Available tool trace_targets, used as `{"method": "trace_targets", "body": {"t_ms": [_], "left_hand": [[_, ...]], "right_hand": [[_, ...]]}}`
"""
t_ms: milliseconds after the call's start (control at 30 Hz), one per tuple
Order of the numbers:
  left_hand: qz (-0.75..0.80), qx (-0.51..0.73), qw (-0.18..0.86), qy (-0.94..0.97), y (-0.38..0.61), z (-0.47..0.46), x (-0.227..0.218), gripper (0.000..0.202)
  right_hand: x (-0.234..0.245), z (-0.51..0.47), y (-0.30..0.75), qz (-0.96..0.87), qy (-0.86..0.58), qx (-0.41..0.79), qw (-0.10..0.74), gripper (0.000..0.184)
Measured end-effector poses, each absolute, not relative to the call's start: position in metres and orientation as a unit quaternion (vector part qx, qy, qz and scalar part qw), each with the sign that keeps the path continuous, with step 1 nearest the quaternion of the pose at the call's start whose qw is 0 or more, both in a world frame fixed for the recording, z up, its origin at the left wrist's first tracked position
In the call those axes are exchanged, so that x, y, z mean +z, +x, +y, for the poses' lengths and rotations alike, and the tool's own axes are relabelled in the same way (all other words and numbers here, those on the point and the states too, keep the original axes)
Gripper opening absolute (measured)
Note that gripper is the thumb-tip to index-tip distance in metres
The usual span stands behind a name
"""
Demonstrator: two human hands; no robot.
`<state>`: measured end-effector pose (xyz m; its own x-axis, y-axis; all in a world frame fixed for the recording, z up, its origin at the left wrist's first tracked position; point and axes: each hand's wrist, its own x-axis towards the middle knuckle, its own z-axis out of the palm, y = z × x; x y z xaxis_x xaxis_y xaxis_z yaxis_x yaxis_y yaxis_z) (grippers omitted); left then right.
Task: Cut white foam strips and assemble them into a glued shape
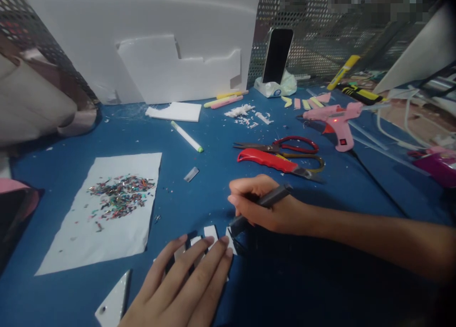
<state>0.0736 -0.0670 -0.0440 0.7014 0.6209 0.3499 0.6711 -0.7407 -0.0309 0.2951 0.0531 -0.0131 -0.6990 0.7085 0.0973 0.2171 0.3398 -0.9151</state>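
My right hand (pixel 270 206) grips a dark marker (pixel 274 196), its lower end angled down at a small white foam strip (pixel 231 244). My left hand (pixel 188 284) lies flat with its fingers stretched over several such white pieces (pixel 211 232), partly hiding them. The fingertips touch the strip under the marker. Left of that hand lies a white triangular piece (pixel 112 303) with a dark hole and a dark edge. The marker's tip is too dark to make out clearly.
Scissors (pixel 295 144) and a red-handled cutter (pixel 267 160) lie beyond my right hand. A pink glue gun (pixel 337 122) stands at right, its cord trailing. Paper (pixel 96 241) with colourful scraps (pixel 123 196) is at left. A phone (pixel 278 56), white marker (pixel 187 137) and foam board (pixel 178 112) are farther back.
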Motion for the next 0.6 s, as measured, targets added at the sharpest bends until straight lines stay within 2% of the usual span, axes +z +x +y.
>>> {"method": "trace_targets", "body": {"t_ms": [600], "left_hand": [[-0.332, -0.139, 0.084, -0.929, 0.0703, -0.0665, -0.0434, 0.046]], "right_hand": [[-0.011, 0.054, 0.2963, -0.775, -0.276, 0.515, 0.242, 0.037]]}}
